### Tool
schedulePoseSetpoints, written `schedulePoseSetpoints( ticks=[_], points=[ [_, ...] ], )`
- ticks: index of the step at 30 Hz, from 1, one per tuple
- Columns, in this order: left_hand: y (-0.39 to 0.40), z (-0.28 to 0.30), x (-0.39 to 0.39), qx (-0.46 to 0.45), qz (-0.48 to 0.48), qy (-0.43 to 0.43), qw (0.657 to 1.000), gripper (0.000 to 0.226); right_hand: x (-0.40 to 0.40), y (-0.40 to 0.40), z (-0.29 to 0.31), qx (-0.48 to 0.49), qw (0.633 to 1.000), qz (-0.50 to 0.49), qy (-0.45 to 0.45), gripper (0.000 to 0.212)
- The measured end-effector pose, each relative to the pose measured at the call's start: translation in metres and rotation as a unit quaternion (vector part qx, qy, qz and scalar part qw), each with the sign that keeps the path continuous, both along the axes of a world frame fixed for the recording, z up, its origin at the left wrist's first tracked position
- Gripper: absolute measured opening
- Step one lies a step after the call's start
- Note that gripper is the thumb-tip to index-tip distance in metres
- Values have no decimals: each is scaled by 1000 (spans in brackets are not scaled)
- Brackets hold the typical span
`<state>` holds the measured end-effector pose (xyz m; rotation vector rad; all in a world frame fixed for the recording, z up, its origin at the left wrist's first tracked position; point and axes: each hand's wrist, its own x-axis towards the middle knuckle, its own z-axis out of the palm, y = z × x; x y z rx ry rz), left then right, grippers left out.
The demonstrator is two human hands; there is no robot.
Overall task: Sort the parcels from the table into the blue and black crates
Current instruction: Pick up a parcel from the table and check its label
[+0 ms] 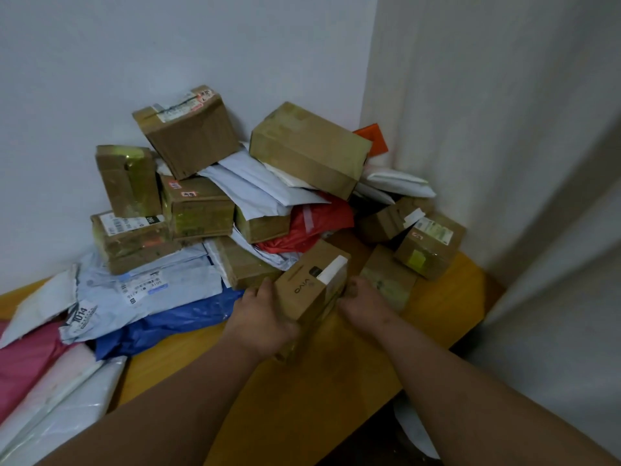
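Note:
A small brown cardboard box printed "vivo" (311,284) sits at the front of the parcel pile on the yellow wooden table (322,375). My left hand (260,319) grips its left side and my right hand (364,302) grips its right side. Behind it rises a heap of parcels: a large brown box (307,148), a taped box (188,132) leaning on the wall, a red bag (312,223) and white mailers (258,190). No blue or black crate is in view.
Soft mailers lie at the left: a pale grey one (148,290), a dark blue one (168,326), a pink one (23,361). Small boxes (430,243) stand at the right by the wall corner. The table's right edge drops off near a white bag (415,432) on the floor.

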<state>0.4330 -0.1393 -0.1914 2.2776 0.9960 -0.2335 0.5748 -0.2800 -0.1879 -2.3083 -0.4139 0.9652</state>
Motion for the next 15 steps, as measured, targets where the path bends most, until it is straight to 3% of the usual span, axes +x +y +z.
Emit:
schedulePoseSetpoints(
  ticks=[1,5,9,13,15],
  points=[
    [-1,1,-8,-14,19,-12,1000,105,-2,0,3,-3,1000,-12,14,26],
    [-6,5,-42,-1,36,-50,998,107,-28,8,16,27,995,-71,72,54],
    [-15,20,-73,117,-25,-74,990,104,-64,28,28,110,973,-155,129,75],
    [-21,34,-105,257,-103,-138,951,93,-106,44,45,171,944,-232,162,117],
    [-24,38,-125,286,-129,-172,934,86,-130,49,52,193,927,-263,187,112]
  ],
)
